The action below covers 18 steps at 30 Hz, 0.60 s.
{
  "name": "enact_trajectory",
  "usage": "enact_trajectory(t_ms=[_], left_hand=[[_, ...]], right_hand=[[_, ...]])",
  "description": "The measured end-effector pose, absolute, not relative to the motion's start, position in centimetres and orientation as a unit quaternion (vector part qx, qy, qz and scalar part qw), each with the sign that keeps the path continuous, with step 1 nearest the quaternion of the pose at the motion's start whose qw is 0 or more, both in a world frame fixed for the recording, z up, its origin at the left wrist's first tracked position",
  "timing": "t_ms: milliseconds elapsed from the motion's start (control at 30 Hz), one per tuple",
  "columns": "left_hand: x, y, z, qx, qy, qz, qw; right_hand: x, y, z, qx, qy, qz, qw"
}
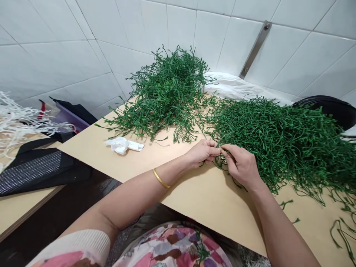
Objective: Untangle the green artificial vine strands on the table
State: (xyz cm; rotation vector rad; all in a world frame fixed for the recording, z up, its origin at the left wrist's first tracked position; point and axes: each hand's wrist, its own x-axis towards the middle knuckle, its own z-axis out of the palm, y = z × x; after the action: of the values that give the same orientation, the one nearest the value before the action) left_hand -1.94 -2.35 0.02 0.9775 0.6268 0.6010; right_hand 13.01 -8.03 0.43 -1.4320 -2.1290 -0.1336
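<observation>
My left hand [204, 152] and my right hand [240, 163] meet over the table, fingertips pinched together on thin green cords. Strands of the cord loop below and between the fingers. Just beyond and to the right of my hands spreads a large heap of knotted green cords [258, 133]. Another tall pile of green cords [169, 89] rises behind my left hand, near the tiled wall. A gold bracelet [160, 178] circles my left wrist.
The tan tabletop [133, 163] carries a crumpled white tissue [121, 145] at left. Loose cords [343, 233] lie at the right. White cords [16, 122] and a black mesh bag [33, 172] rest on another surface. A metal bracket [256, 50] is on the wall.
</observation>
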Motion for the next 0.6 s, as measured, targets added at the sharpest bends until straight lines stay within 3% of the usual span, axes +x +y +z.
enact_trajectory(t_ms=[167, 367, 600], left_hand=[[-2.0, -2.3, 0.0, 0.472, 0.233, 0.289, 0.8], [-1.9, -2.6, -0.1, 0.479, 0.22, 0.285, 0.8], [-2.0, -3.0, 0.3, 0.429, 0.133, 0.254, 0.857]], right_hand=[[12.7, -8.1, 0.7, -0.549, -0.776, 0.031, 0.308], [12.3, -8.2, 1.1, -0.603, -0.748, 0.015, 0.277], [12.5, -8.4, 1.8, -0.52, -0.633, 0.382, 0.428]])
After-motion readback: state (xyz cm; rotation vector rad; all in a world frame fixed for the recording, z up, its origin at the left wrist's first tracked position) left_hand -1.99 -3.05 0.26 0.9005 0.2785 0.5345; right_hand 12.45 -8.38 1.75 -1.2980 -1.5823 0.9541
